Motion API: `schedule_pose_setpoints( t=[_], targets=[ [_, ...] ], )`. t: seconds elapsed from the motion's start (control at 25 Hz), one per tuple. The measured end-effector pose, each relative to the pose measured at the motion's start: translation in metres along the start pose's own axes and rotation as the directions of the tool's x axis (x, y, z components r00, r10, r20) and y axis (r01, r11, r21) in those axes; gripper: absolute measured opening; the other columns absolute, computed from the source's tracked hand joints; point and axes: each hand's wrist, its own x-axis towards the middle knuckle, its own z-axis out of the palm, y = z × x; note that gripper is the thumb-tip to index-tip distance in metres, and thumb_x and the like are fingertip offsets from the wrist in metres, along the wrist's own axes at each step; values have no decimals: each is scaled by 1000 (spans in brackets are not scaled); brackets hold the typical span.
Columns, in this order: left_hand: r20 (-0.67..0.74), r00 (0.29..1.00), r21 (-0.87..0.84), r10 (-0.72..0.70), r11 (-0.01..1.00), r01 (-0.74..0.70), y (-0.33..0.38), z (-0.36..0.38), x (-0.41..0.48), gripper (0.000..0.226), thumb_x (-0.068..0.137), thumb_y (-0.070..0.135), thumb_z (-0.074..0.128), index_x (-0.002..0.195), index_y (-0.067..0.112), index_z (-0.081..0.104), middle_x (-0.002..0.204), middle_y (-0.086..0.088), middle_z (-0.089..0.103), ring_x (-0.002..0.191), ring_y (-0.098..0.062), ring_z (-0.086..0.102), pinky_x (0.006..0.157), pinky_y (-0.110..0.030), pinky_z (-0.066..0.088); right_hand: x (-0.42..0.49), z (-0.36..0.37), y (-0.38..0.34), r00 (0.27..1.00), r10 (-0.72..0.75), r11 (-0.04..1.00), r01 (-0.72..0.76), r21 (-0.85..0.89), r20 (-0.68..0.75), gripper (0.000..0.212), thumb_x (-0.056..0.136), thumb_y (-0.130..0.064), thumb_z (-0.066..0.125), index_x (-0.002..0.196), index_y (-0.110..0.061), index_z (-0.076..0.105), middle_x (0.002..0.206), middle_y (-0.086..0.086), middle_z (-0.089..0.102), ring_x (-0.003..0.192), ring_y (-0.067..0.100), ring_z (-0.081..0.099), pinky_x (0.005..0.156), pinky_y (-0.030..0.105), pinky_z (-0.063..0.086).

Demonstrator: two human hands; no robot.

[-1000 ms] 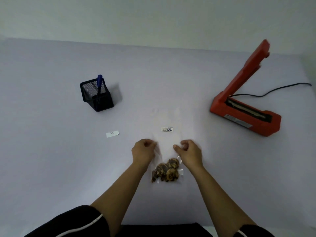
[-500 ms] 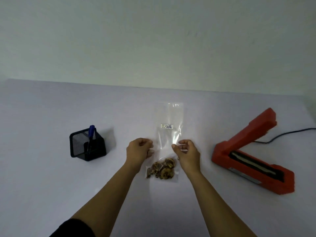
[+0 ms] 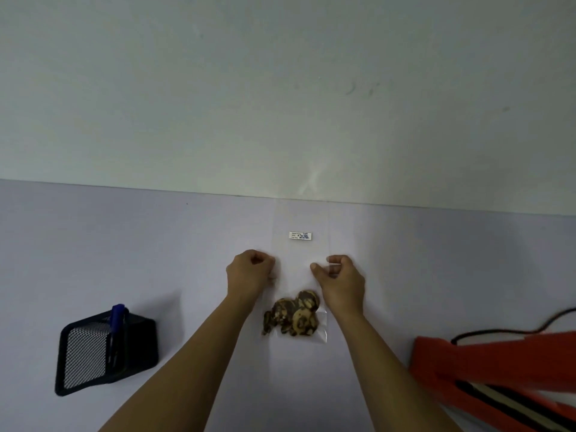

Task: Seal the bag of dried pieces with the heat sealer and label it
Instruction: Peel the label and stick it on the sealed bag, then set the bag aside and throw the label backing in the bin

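A clear plastic bag [image 3: 300, 219] is held upright in front of me above the table. Brown dried pieces [image 3: 293, 318] sit at its bottom. A small white written label [image 3: 300, 236] is stuck on its upper part. My left hand [image 3: 249, 274] pinches the bag's left edge at mid-height. My right hand [image 3: 339, 279] pinches the right edge at the same height. The orange heat sealer [image 3: 486, 378] lies at the lower right with its arm raised, partly cut off by the frame.
A black mesh pen holder [image 3: 103, 350] with a blue pen [image 3: 117, 319] stands at the lower left. A black cable [image 3: 511, 330] runs behind the sealer. A pale wall rises behind the purple table [image 3: 124, 244].
Both hands have lifted the bag off the table and hold it up higher. My view has tilted up toward the wall, so the sealer and pen holder sit lower in frame.
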Motion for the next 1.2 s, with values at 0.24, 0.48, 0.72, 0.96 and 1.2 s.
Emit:
schedule_pose_setpoints(
  t=[0.24, 0.48, 0.72, 0.96, 1.2],
  targets=[
    [-21, 999, 64, 35, 997, -33, -5, 4, 6, 10, 82, 16, 61, 82, 9, 69, 67, -2, 67, 58, -14, 62, 48, -11, 44, 2, 0, 0, 1000, -23, 997, 23, -79, -5, 34, 82, -30, 68, 108, -12, 56, 77, -8, 56, 73, 11, 55, 70, 22, 40],
    [0, 975, 292, 222, 933, -212, 6, -13, -21, 40, 91, 31, 56, 122, 6, 55, 110, -9, 65, 102, -24, 60, 88, -33, 47, -19, -6, -15, 983, -182, 942, 167, -291, -26, 46, 87, -37, 59, 120, -7, 50, 118, 11, 55, 110, 27, 51, 84, 28, 38],
    [-162, 863, 311, 479, 854, -416, -7, -76, -120, 35, 92, 5, 48, 126, 3, 53, 117, -15, 64, 104, -26, 61, 87, -26, 44, -123, 21, 3, 918, -397, 835, 370, -407, 20, 28, 88, -20, 57, 109, -2, 54, 110, 17, 57, 103, 32, 52, 86, 34, 43],
    [-520, 666, 322, 535, 845, -428, -83, -139, -161, 44, 86, 13, 62, 125, -2, 50, 117, -22, 54, 109, -32, 51, 91, -39, 50, -208, 53, 52, 892, -341, 698, 452, -556, 297, 55, 93, -31, 48, 136, 1, 36, 147, 20, 34, 136, 34, 31, 111, 40, 27],
    [-421, 901, 184, 104, 983, -27, -92, -163, -116, 112, 71, 52, 71, 148, 4, 5, 155, -18, 10, 139, -39, 17, 112, -45, 20, -208, 52, 64, 877, -249, 604, 472, -642, 411, 66, 98, -41, 27, 147, -8, -1, 158, 9, -6, 145, 22, -6, 118, 37, 3]
  ],
)
